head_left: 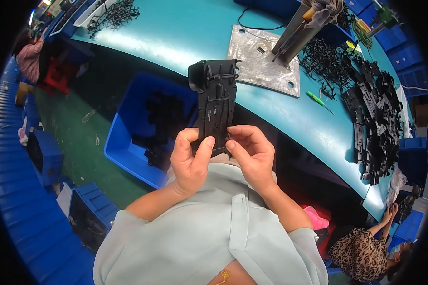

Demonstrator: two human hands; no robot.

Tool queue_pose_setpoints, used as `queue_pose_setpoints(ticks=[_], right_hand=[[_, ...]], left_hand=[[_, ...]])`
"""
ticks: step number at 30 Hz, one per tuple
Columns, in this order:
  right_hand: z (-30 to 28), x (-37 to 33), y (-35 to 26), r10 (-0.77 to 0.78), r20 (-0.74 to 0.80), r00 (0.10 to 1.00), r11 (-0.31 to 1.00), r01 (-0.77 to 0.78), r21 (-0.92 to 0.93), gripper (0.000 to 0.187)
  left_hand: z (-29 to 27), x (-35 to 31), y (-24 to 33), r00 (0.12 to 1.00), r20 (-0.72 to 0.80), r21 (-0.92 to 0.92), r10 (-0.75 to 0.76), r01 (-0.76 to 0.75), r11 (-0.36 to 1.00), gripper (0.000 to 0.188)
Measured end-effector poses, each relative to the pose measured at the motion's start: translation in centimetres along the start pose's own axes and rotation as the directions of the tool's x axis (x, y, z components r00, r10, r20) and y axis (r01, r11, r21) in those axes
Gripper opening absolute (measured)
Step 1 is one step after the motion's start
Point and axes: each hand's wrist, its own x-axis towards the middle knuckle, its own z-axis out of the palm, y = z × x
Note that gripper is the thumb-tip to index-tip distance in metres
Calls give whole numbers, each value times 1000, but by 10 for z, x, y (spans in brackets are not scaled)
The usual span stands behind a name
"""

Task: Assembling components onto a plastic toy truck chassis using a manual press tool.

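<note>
A long black plastic chassis part (216, 102) with a wheel-arch shape at its far end is held upright in front of my chest. My left hand (190, 159) grips its near left edge, thumb pressed on its face. My right hand (252, 152) pinches its near right edge with the fingertips. Both hands hold the same part, just in front of the edge of the teal workbench (185, 33).
A metal plate (261, 64) with an upright fixture (295, 33) stands on the bench. Piles of black plastic parts (373, 114) lie at the right, a green tool (316, 99) beside them. A blue bin (142, 128) of black parts sits on the floor at left. Another person (366, 249) works at lower right.
</note>
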Motion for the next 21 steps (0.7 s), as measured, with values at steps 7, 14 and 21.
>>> queue_pose_setpoints(ticks=[7, 14, 21], right_hand=[[0, 2, -4, -153, 69, 986, 944, 167, -285, 17], [-3, 5, -17, 131, 147, 980, 991, -136, 18, 10], [-1, -1, -19, 203, 257, 945, 957, -247, 151, 15]], left_hand=[[-2, -1, 1, 1000, 11, 24, -3, 3, 1000, 13], [-3, 0, 4, 1000, -8, -40, -16, 16, 999, 11], [-5, 0, 3, 993, -11, -107, -115, 113, 988, 10]])
